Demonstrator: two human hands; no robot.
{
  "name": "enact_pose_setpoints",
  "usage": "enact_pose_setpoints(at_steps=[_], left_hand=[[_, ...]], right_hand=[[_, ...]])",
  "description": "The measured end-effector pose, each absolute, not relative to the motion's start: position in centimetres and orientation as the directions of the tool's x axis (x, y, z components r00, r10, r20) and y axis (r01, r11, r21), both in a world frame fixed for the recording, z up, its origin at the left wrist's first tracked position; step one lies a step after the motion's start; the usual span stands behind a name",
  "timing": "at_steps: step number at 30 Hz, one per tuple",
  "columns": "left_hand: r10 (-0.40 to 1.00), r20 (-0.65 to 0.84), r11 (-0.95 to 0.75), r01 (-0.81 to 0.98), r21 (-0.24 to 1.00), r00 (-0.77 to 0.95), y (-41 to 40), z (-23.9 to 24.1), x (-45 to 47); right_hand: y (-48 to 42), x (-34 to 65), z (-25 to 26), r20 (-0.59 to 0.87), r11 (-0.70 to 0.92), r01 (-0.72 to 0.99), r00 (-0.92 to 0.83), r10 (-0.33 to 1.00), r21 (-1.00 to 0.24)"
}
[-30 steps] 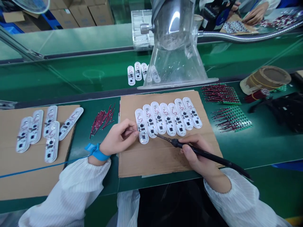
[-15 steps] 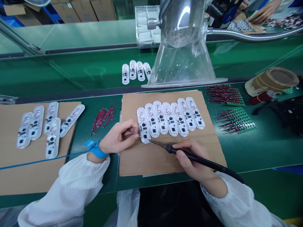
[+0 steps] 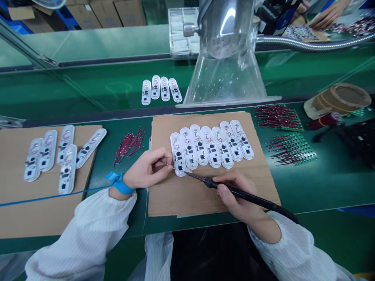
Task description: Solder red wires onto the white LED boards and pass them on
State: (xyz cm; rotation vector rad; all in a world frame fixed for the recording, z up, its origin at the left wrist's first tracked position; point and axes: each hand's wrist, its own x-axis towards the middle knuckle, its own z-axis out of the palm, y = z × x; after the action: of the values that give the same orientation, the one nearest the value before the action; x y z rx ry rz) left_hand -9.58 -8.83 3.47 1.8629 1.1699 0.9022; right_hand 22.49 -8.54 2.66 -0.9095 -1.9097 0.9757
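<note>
Several white oblong circuit boards (image 3: 211,146) lie in a row on a cardboard sheet (image 3: 211,191). My left hand (image 3: 148,169) is pinched on a thin solder wire (image 3: 169,166) whose end meets the lower end of the leftmost board (image 3: 177,160). My right hand (image 3: 237,193) grips a black soldering iron (image 3: 234,190) like a pen. Its tip (image 3: 187,174) touches the same lower end of that board. A blue wrist strap (image 3: 119,183) with a blue cord circles my left wrist.
A pile of red wires (image 3: 129,145) lies left of the cardboard. Another cardboard sheet (image 3: 17,210) at the left carries several boards (image 3: 63,156). Behind stand a clear fume hood (image 3: 227,66) and more boards (image 3: 159,89) on the belt. Green panels with red wires (image 3: 288,150) lie right. Another person's hand (image 3: 328,15) works at the far right.
The iron's tip has moved left from the second board to the bottom of the leftmost board. The boards on the belt behind have drifted left. My left hand has stayed put.
</note>
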Motion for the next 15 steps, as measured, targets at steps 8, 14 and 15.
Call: enact_pose_setpoints(at_steps=[8, 14, 15], left_hand=[[0.914, 0.183, -0.334, 0.416, 0.846, 0.361, -8.69, 3.92, -9.48], [0.913, 0.163, -0.322, 0.416, 0.85, 0.373, -8.62, 3.98, -9.4], [0.913, 0.161, -0.321, 0.416, 0.85, 0.376, -8.61, 3.99, -9.37]], right_hand=[[-8.33, 22.17, 2.91, 0.335, 0.463, 0.225, -0.44, 0.833, -0.857], [-8.28, 22.18, 2.9, 0.306, 0.456, 0.245, -0.47, 0.828, -0.856], [-8.27, 22.17, 2.91, 0.297, 0.454, 0.25, -0.481, 0.825, -0.855]])
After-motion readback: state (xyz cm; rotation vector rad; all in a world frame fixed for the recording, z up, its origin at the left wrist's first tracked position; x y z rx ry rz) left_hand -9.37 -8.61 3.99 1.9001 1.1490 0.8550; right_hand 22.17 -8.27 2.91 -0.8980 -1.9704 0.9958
